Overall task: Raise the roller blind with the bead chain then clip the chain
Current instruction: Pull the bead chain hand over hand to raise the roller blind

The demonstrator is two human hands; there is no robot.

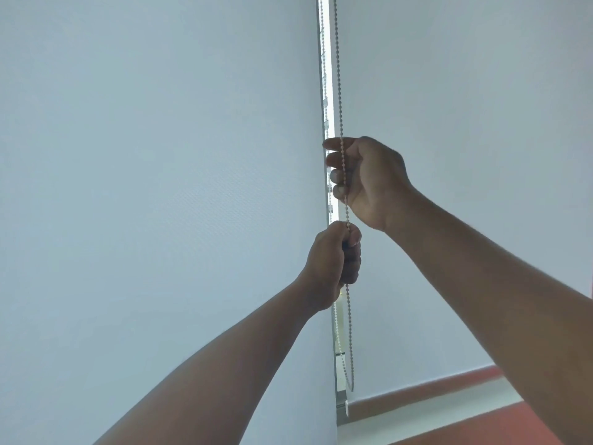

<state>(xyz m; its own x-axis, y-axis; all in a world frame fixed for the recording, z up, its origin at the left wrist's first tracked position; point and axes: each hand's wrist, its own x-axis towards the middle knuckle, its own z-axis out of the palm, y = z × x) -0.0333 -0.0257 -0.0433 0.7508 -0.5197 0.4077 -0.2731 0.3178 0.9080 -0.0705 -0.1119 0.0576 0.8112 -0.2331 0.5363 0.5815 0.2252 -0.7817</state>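
Bead chain [337,91]: a pale beaded loop that hangs in the narrow bright gap between two blinds; one strand runs down from the top of the view through both hands, and the loop's bottom end dangles low, near the sill.
Right hand [369,178]: raised, the upper of the two; its fingers [335,162] are curled round the front strand, with the chain lying across the fingertips.
Left hand [333,261]: just below the right hand, closed in a fist round the same strand; the chain enters at the top of the fist and comes out beneath it.
Left blind [160,187]: pale fabric that fills the view left of the gap, reaching down past the bottom of the picture.
Right blind [465,75]: pale fabric right of the gap; its lower edge shows low on the right.
Sill [449,409]: a white ledge below the right blind, with reddish bands above and below it.
Small white fitting [347,410]: sits at the foot of the gap, below the chain's loop; whether it is a clip cannot be told.
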